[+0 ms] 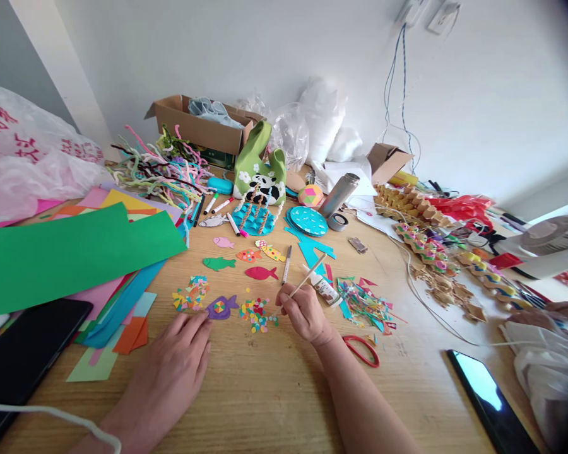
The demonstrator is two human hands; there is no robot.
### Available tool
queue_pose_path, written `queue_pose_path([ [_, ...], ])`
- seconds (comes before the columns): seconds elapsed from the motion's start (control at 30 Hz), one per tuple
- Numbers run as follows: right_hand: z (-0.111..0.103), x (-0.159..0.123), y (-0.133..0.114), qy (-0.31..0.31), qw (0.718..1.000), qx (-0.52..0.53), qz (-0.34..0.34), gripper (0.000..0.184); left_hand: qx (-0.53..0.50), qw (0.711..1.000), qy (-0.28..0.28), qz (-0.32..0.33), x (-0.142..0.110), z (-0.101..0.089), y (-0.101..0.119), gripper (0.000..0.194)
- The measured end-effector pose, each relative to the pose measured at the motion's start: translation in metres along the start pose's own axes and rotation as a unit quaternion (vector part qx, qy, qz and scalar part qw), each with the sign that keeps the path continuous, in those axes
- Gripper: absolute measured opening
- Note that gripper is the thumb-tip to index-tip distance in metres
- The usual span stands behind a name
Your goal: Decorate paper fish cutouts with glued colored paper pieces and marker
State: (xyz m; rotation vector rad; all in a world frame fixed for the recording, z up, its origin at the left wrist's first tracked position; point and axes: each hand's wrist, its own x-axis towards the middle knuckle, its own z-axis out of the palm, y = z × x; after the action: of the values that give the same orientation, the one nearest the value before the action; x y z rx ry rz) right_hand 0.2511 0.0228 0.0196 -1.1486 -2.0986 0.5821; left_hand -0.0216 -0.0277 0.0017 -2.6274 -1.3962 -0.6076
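My left hand [182,347] lies on the table with its fingers stretched out, the fingertips at the head end of a purple paper fish [221,308] with a colourful patch on its body. In my closed right hand [305,312] is a thin wooden stick [309,274], slanting down to the left. Its lower tip is near a scatter of colourful paper dots [255,315]. A heap of small paper triangles [192,292] lies above my left fingers. Beyond are paper fish, among them a green one [219,263] and a red one [261,272]. A white glue bottle [325,289] lies beside my right hand.
Coloured card sheets [85,246] and a dark tablet [23,372] are on the left. Paper scraps [366,302], red-handled scissors [361,351] and a phone [490,400] lie right. A metal flask [339,195] stands behind. Another person's hand [565,313] shows far right.
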Motion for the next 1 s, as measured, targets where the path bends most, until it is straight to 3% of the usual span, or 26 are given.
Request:
queue_pose_path([
  [0.47,0.0008,-0.0035,0.0056,0.009,0.999,0.03,0.024,0.022,0.011,1.0,-0.005,0.01,-0.001,0.0021,-0.0006,0.034],
  [1.0,0.0002,-0.0027,0.0026,0.022,1.0,0.019,0.004,0.019,0.0,1.0,-0.005,0.007,-0.0001,0.0004,-0.0011,0.032],
])
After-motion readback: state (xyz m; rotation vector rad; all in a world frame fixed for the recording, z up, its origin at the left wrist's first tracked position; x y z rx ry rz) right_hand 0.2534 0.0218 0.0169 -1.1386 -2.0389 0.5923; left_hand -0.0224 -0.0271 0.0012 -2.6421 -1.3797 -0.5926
